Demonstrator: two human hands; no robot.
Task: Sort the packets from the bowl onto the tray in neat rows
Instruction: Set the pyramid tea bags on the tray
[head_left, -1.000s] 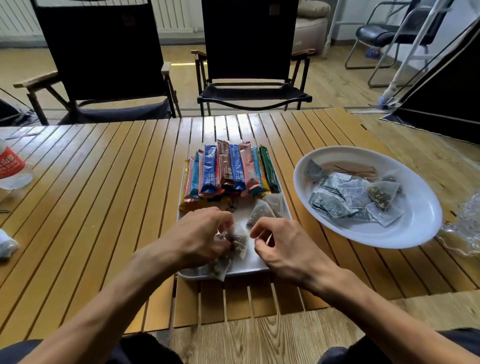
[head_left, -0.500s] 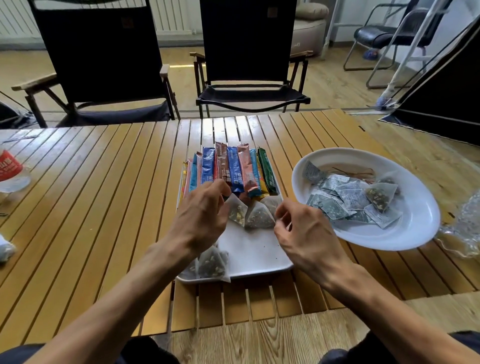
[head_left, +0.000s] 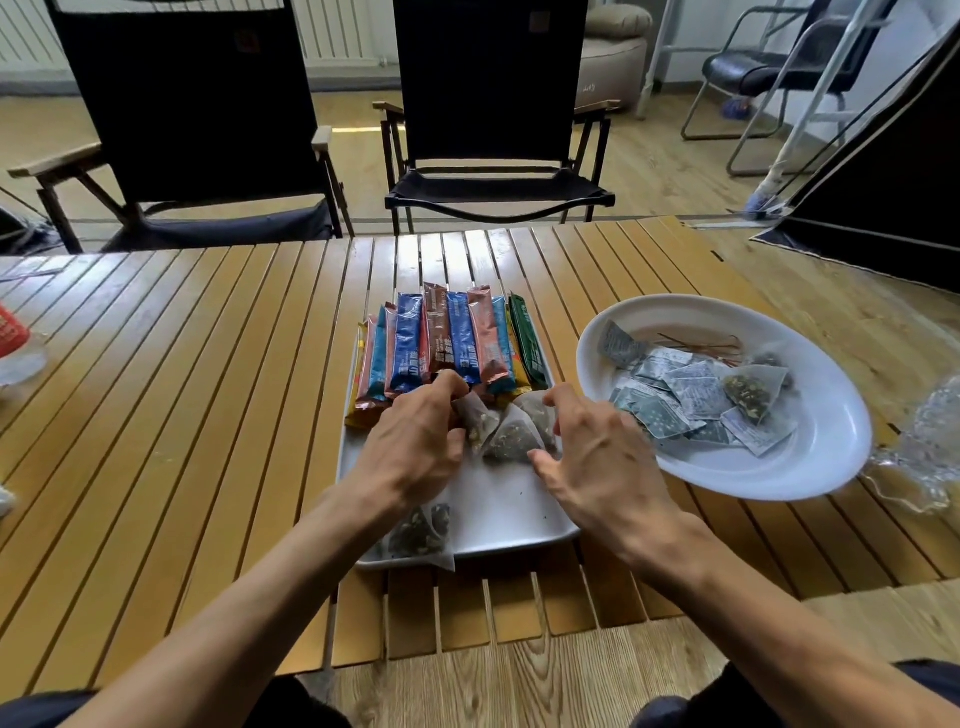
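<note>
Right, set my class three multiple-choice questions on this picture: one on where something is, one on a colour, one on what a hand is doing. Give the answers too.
1. Where is the white bowl relative to the tray?
A. to its left
B. to its right
C. on top of it

2. What colour is the stick packet at the right end of the row?
A. green
B. white
C. purple

3. What is the left hand doing?
A. lying flat on the bare table
B. reaching into the bowl
C. holding a pyramid tea bag over the tray

Answers:
1 B: the bowl stands beside the tray's right edge.
2 A: the last packet in the row is dark green.
3 C: the fingers curl on the bag's edge.
</note>
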